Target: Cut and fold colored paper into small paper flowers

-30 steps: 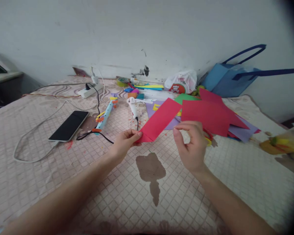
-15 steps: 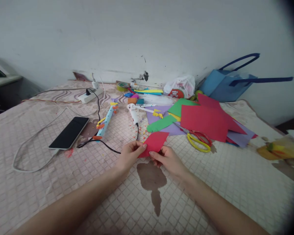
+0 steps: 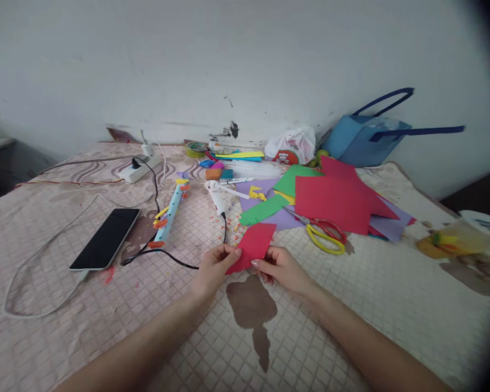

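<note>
A small red piece of paper (image 3: 253,244) with a pointed, leaf-like outline is held up between both hands over the table's near middle. My left hand (image 3: 217,267) pinches its lower left edge between thumb and fingers. On the right side, my right hand (image 3: 281,268) grips the paper's edge, thumb in front and fingers partly hidden behind. Beyond the hands lies a white glue gun (image 3: 217,199) with a black cord. Scissors (image 3: 325,238) with yellow and red handles rest to the right, beside larger red paper sheets (image 3: 332,202) and a green strip (image 3: 265,210).
A phone (image 3: 106,239) on a white cable lies at left, near a light blue strip (image 3: 169,215) with colourful bits. Behind it is a power strip (image 3: 141,171). Along the wall sit a plastic bag (image 3: 296,144) and a blue bag (image 3: 363,141). A container (image 3: 449,242) stands far right.
The view has shifted, so most table items appear further left. Both hands still hold the red paper, whose angle has changed slightly, and more of its lower left part shows.
</note>
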Demonstrator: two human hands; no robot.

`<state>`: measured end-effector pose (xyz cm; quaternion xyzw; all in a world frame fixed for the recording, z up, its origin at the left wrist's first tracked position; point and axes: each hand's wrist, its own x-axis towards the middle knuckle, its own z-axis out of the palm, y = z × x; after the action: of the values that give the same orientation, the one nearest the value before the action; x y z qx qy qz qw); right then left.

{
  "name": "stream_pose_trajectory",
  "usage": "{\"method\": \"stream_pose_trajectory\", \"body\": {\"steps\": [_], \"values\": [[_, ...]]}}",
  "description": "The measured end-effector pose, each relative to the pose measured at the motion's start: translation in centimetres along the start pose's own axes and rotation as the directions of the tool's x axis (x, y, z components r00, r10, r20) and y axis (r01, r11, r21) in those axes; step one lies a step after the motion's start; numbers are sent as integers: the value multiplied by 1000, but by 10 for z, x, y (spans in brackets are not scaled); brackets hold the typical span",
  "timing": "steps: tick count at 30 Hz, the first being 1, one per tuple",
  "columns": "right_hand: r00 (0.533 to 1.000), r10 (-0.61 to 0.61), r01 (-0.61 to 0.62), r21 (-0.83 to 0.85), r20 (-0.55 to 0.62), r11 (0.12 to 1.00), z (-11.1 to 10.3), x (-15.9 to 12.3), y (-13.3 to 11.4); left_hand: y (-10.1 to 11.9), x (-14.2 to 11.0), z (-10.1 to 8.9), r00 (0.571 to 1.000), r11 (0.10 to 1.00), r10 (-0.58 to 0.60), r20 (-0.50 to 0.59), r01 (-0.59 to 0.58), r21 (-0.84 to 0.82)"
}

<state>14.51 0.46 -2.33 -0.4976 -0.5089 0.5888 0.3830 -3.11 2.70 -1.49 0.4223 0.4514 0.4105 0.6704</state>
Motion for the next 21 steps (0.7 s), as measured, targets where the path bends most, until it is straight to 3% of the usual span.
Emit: {"method": "stream_pose_trajectory", "body": {"steps": [2,5,7,9,11,13,15,17,21], "values": [[1000,-28,28,14,-11,1000,1,1,-1,3,1,1,999,1000,-18,43,18,-9],[999,-36,36,-15,8,999,-5,-1,-8,6,1,1,993,992,-56,103,44,115],[995,-31,43,-127,97,991,-22,-4,-18,7,2,1,996,991,-52,79,42,124],[985,-58,108,-323,161,940,-52,-8,-28,8,2,-1,995,994,-66,70,60,86],[987,-157,119,-561,-20,819,-91,-11,-34,8,2,-2,989,993,-95,111,86,87],[916,-328,25,-781,-233,624,-129,-12,-34,8,2,-3,986,991,-98,133,85,104],[873,-395,-81,-884,-285,460,-159,-10,-28,8,2,-3,986,990,-89,143,73,117],[879,-371,-132,-900,-300,415,-176,-8,-19,8,2,-4,982,990,-89,165,69,127],[904,-276,-180,-877,-326,445,-188,-3,-5,7,2,-6,973,985,-100,207,68,157]]}}
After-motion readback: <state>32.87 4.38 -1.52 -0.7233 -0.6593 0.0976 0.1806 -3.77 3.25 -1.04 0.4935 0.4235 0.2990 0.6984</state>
